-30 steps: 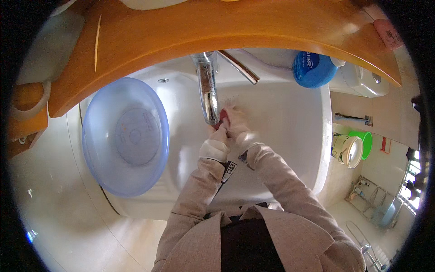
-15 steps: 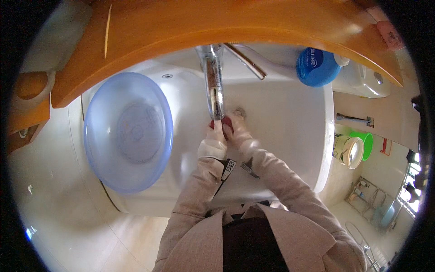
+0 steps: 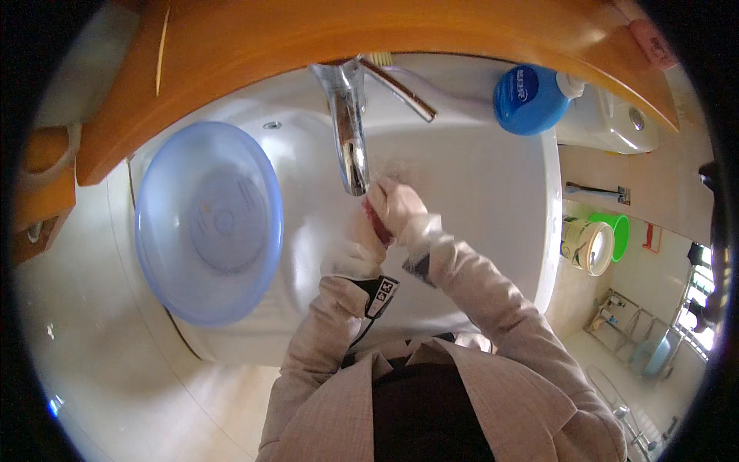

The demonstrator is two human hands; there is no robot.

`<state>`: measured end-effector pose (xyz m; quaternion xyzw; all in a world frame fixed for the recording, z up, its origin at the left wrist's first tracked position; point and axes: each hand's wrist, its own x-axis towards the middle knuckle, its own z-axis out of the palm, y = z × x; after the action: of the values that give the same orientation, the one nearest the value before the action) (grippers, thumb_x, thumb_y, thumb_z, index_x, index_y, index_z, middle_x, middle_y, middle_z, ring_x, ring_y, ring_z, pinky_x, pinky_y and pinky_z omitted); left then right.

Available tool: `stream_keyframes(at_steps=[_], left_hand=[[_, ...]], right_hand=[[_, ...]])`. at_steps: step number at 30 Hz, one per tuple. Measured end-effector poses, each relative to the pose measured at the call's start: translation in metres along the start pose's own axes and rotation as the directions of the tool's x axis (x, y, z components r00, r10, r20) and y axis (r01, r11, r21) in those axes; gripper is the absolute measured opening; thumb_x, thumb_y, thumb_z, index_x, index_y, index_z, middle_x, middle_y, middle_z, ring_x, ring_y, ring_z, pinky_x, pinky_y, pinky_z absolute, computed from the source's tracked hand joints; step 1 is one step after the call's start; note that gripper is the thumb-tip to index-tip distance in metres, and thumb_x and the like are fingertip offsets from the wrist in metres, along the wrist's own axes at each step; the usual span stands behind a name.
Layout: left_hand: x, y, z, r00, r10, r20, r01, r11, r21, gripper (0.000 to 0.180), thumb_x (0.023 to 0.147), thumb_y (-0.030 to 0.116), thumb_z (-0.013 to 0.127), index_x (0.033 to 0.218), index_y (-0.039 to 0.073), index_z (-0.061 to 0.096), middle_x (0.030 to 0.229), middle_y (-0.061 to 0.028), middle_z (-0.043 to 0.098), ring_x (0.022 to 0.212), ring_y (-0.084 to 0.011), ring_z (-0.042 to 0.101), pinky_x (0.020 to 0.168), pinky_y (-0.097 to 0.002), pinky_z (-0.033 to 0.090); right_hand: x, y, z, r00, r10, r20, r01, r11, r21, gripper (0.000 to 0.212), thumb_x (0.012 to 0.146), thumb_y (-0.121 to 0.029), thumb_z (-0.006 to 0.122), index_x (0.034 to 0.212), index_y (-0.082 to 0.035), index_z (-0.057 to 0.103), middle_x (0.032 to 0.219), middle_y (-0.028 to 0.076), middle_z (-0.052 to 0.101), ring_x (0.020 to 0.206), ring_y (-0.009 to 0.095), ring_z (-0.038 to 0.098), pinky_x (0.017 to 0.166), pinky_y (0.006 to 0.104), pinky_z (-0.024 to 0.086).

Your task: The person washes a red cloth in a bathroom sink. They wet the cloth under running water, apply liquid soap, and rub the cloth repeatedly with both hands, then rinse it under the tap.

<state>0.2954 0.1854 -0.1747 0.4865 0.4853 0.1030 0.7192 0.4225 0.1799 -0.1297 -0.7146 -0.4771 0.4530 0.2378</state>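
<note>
A small dark red thing (image 3: 378, 223), whose kind I cannot make out, is pressed between my two hands just below the spout of the chrome tap (image 3: 350, 146). My right hand (image 3: 399, 206) is closed over its upper right side, knuckles up. My left hand (image 3: 359, 240), smeared by motion, grips it from the lower left. Both hands are over the white sink (image 3: 493, 223). My sleeves are pale, and a black strap with a patterned tag (image 3: 381, 296) sits at my left wrist.
A translucent blue basin (image 3: 275, 223) stands at the left of the sink. At the back right are a blue bottle (image 3: 531, 104) and a clear jug (image 3: 623, 123). Orange wooden shelving (image 3: 346, 31) arches over the far edge. A lidded tub (image 3: 589, 245) and green bucket (image 3: 620, 235) stand at the right.
My hands have drawn back from under the spout toward me, with the red thing between them. The right hand has turned over more. The whole view has shifted slightly.
</note>
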Motion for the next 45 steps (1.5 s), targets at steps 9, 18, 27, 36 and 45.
stream_keyframes(at_steps=[9, 18, 27, 36, 45], left_hand=[[0.015, -0.073, 0.007, 0.908, 0.366, -0.205, -0.244, 0.858, 0.451, 0.039, 0.097, 0.04, 0.048, 0.106, 0.005, 0.063, 0.095, -0.0089, 0.063, 0.081, -0.0195, 0.06, 0.067, -0.0328, 0.049], [0.055, -0.071, 0.003, 0.965, -0.176, -0.195, 0.084, 0.91, -0.406, 0.04, 0.081, 0.009, 0.069, 0.118, 0.001, 0.057, 0.112, -0.0136, 0.062, 0.105, -0.0287, 0.061, 0.081, -0.0439, 0.055], [0.036, -0.071, -0.019, 0.811, -0.403, -0.424, 0.397, 0.911, -0.108, 0.044, 0.089, 0.033, 0.065, 0.12, 0.004, 0.057, 0.101, -0.0159, 0.068, 0.086, -0.0284, 0.066, 0.078, -0.0361, 0.051], [0.042, -0.077, 0.001, 0.902, 0.098, -0.421, -0.074, 0.995, 0.074, 0.068, 0.085, 0.065, 0.059, 0.108, 0.001, 0.062, 0.096, -0.0161, 0.066, 0.087, -0.0288, 0.065, 0.079, -0.0402, 0.052], [0.018, -0.025, 0.005, 0.98, -0.031, 0.197, 0.173, 0.624, -0.762, 0.033, 0.1, 0.042, 0.049, 0.105, 0.011, 0.059, 0.09, -0.0053, 0.063, 0.079, -0.0174, 0.061, 0.061, -0.0341, 0.051]], right_hand=[[0.014, 0.05, -0.016, 0.92, 0.334, 0.207, -0.355, 0.932, 0.072, 0.04, 0.096, -0.041, 0.047, 0.107, -0.007, 0.065, 0.089, 0.018, 0.068, 0.084, 0.04, 0.065, 0.079, 0.047, 0.051], [0.034, 0.08, -0.01, 0.944, 0.0, -0.331, -0.217, 0.754, -0.62, 0.046, 0.093, -0.036, 0.054, 0.124, -0.002, 0.058, 0.123, 0.024, 0.059, 0.116, 0.039, 0.055, 0.101, 0.0478, 0.042], [0.049, 0.117, -0.08, 0.976, 0.183, -0.119, -0.212, 0.93, -0.302, 0.035, 0.091, -0.025, 0.058, 0.123, -0.011, 0.059, 0.127, 0.018, 0.057, 0.118, 0.034, 0.053, 0.103, 0.0434, 0.04], [-0.003, 0.063, 0.045, 0.997, -0.071, 0.029, 0.067, 0.992, 0.104, 0.037, 0.091, -0.02, 0.062, 0.125, -0.009, 0.053, 0.119, 0.021, 0.057, 0.109, 0.036, 0.057, 0.093, 0.0419, 0.047], [-0.047, 0.016, 0.005, 0.896, -0.433, 0.099, 0.432, 0.796, -0.424, 0.026, 0.094, -0.023, 0.059, 0.112, -0.005, 0.058, 0.096, 0.018, 0.063, 0.067, 0.032, 0.066, 0.058, 0.0388, 0.054]])
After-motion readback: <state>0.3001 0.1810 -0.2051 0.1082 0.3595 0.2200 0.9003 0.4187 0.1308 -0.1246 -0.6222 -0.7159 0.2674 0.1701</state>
